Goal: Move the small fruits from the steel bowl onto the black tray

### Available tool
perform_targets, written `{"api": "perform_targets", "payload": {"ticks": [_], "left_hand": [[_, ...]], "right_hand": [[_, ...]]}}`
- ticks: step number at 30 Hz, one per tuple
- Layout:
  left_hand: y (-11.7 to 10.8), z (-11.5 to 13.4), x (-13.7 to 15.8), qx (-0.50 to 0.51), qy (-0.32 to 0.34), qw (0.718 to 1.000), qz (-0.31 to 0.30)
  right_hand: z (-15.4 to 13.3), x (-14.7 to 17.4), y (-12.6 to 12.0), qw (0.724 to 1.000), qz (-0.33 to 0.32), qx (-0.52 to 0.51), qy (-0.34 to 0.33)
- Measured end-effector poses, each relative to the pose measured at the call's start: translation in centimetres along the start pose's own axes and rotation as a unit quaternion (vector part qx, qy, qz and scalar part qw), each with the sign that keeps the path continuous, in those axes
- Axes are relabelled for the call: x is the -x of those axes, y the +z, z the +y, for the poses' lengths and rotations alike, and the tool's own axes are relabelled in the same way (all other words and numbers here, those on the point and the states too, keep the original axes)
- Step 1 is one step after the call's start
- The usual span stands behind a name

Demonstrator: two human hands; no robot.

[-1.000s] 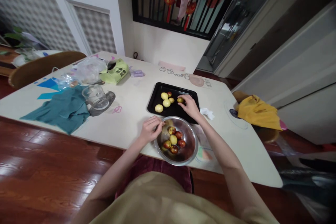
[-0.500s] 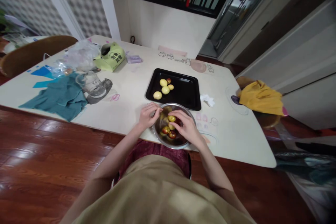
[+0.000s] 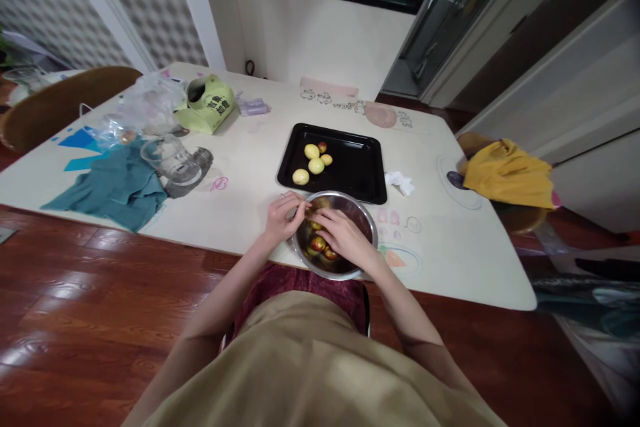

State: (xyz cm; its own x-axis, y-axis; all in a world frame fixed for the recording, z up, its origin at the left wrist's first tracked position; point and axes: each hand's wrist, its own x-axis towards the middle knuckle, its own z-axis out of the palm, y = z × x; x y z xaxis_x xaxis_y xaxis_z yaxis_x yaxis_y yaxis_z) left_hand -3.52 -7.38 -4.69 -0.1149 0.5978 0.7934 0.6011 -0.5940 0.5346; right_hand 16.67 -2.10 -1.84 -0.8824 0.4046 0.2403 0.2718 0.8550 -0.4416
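Note:
A round metal bowl [image 3: 373,233] stands at the table's near edge with several red-brown and yellow-green jujubes [image 3: 317,243] in it. My left hand [image 3: 284,217] is at the bowl's left rim, thumb and forefinger pinched together; whatever is between them is too small to make out. Inside the bowl, the fingers of my right hand [image 3: 345,233] are curled over a yellow-green jujube [image 3: 316,225], mostly covered by them. Just beyond the bowl lies a black tray [image 3: 355,167] carrying several pale yellow-green fruits [image 3: 316,165] and a small red-brown one [image 3: 323,146].
On the left are a teal cloth [image 3: 115,187], a clear plastic cup [image 3: 173,160], a plastic bag [image 3: 153,103] and a green carton [image 3: 210,103]. A crumpled white tissue [image 3: 400,182] lies right of the tray. A yellow cloth [image 3: 510,173] hangs over a chair at the right.
My right hand has shifted left within the bowl, toward my left hand, and the jujube at its fingers has moved with it. My left hand has stayed at the rim.

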Motion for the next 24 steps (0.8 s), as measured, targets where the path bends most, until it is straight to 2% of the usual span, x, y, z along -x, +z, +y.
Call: {"api": "perform_targets", "payload": {"ticks": [14, 16, 19, 21, 24], "left_hand": [[0.0, 0.0, -0.1, -0.004, 0.000, 1.000, -0.003], [0.1, 0.0, -0.1, 0.002, 0.010, 1.000, 0.001], [0.1, 0.0, -0.1, 0.008, 0.018, 1.000, 0.006], [0.0, 0.0, -0.2, 0.009, 0.012, 1.000, 0.004], [-0.1, 0.0, -0.2, 0.010, -0.003, 1.000, -0.004]], "right_hand": [[0.3, -0.1, 0.0, 1.000, 0.019, -0.019, 0.013], [0.2, 0.4, -0.8, 0.998, 0.057, -0.038, 0.016], [0.2, 1.8, -2.2, 0.984, 0.162, -0.057, 0.052], [0.5, 3.2, -2.7, 0.964, 0.243, -0.052, 0.091], [1.1, 5.4, -2.2, 0.932, 0.335, -0.040, 0.135]]}}
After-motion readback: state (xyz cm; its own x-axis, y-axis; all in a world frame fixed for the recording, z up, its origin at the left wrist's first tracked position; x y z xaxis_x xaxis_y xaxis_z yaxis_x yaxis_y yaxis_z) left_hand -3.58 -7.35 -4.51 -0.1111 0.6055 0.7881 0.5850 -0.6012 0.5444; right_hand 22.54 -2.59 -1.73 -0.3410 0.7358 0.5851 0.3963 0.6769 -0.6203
